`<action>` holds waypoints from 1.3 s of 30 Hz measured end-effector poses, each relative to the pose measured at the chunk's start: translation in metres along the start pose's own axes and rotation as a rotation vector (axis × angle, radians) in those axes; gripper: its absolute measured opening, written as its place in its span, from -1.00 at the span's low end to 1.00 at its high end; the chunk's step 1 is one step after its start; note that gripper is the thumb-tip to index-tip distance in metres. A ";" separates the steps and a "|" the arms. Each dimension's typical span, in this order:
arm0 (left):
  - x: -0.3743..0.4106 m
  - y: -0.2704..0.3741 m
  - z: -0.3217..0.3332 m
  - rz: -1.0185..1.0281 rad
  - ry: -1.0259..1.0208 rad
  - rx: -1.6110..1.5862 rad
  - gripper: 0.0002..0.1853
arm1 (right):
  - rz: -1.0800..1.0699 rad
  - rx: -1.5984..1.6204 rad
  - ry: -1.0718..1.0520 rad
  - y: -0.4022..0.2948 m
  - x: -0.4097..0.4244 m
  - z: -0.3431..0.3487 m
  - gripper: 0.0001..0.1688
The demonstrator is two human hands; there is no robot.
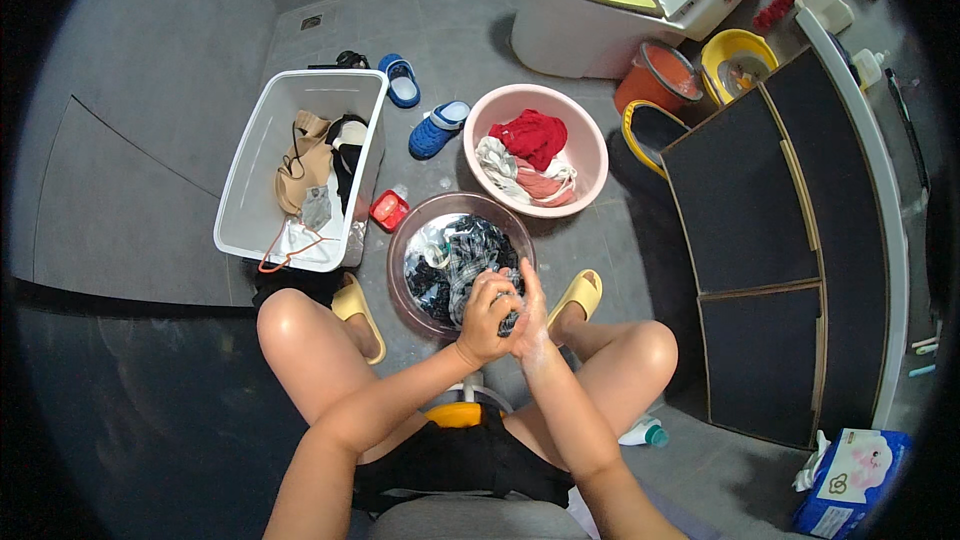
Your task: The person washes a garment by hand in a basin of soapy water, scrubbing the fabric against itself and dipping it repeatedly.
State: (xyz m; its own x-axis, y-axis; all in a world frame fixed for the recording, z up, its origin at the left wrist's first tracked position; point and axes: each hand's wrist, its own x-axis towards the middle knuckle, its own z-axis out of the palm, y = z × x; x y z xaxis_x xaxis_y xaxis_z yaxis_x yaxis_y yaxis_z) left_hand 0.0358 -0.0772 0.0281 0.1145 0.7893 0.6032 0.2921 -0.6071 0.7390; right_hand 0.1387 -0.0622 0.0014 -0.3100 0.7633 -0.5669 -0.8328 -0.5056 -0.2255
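A dark patterned wet garment (469, 255) lies partly in water in a brownish-pink basin (396, 270) on the floor between the person's feet. My left hand (486, 319) has its fingers curled around a bunched part of this cloth, above the basin's near edge. Against the same bunch presses my right hand (531, 307), its palm on the cloth and its fingers extended; suds show on the wrist. Other dark cloth sits in the water. Just left of the basin is a small red soap dish (389, 210) with a pale bar in it.
A pink basin (596, 169) holds red, white and pinkish cloths. The white plastic bin (225, 217) at left contains beige and black garments and an orange hanger. Blue clogs (433, 131), a toilet (570, 37), buckets (652, 79), a dark cabinet (750, 202) and a bottle (643, 432) stand around.
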 end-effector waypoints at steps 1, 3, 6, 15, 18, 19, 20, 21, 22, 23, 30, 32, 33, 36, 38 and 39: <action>0.000 0.001 -0.001 0.000 -0.001 -0.022 -0.84 | 0.110 0.027 -0.088 0.000 0.002 0.005 -0.58; 0.002 0.002 -0.006 -0.002 0.000 -0.060 -0.85 | -0.154 -0.110 0.042 0.020 -0.009 0.020 -0.64; 0.004 0.001 -0.004 -0.167 0.049 -0.173 -0.88 | -0.256 -0.326 -0.073 0.023 -0.011 0.030 -0.70; 0.023 -0.033 -0.021 -1.299 0.161 -1.394 -0.60 | -0.442 -0.769 0.172 0.015 -0.014 0.037 -0.58; 0.020 -0.046 -0.008 -1.211 0.220 -1.268 -0.53 | -0.705 -1.131 -0.006 0.020 -0.006 0.017 -0.46; 0.021 -0.045 -0.010 -1.214 0.223 -1.214 -0.52 | -0.781 -1.192 0.036 0.024 -0.001 0.019 -0.50; 0.017 -0.051 -0.008 -1.208 0.196 -1.289 -0.52 | -0.518 -0.977 0.134 0.021 -0.007 0.015 -0.54; 0.018 -0.048 -0.015 -1.227 0.169 -1.386 -0.52 | -0.248 -0.752 0.221 0.017 -0.022 0.044 -0.58; 0.019 -0.048 -0.016 -1.223 0.069 -1.399 -0.51 | -0.170 -0.541 0.253 0.013 -0.019 0.041 -0.67; 0.020 -0.048 -0.017 -1.217 -0.032 -1.411 -0.51 | -0.155 -0.461 0.224 0.008 -0.019 0.039 -0.72; 0.011 -0.061 -0.017 -0.824 0.026 -0.315 -0.67 | -0.081 -0.287 0.091 -0.003 -0.016 0.016 -0.68; 0.008 -0.058 -0.020 -0.455 0.190 0.196 -0.65 | -0.086 -0.264 0.176 -0.001 -0.017 0.025 -0.69; 0.011 -0.050 -0.023 -0.381 0.212 0.229 -0.71 | -0.083 -0.243 0.207 -0.001 -0.019 0.030 -0.68; 0.013 -0.021 -0.020 -0.516 0.051 -0.136 -0.82 | -0.075 -0.226 0.222 0.001 -0.020 0.034 -0.61; 0.001 -0.022 -0.011 -0.646 0.004 -0.297 -0.79 | -0.060 -0.231 0.167 0.000 -0.014 0.011 -0.60; -0.003 -0.025 -0.006 -0.668 0.032 -0.368 -0.77 | -0.052 -0.235 0.140 0.001 -0.011 0.007 -0.59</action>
State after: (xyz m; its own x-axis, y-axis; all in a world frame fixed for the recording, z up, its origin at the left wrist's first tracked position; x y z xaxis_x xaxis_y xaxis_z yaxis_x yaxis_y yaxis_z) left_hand 0.0221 -0.0647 0.0102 -0.0045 1.0000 -0.0026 -0.0465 0.0024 0.9989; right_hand 0.1386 -0.0686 0.0129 -0.1901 0.7357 -0.6501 -0.7117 -0.5594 -0.4250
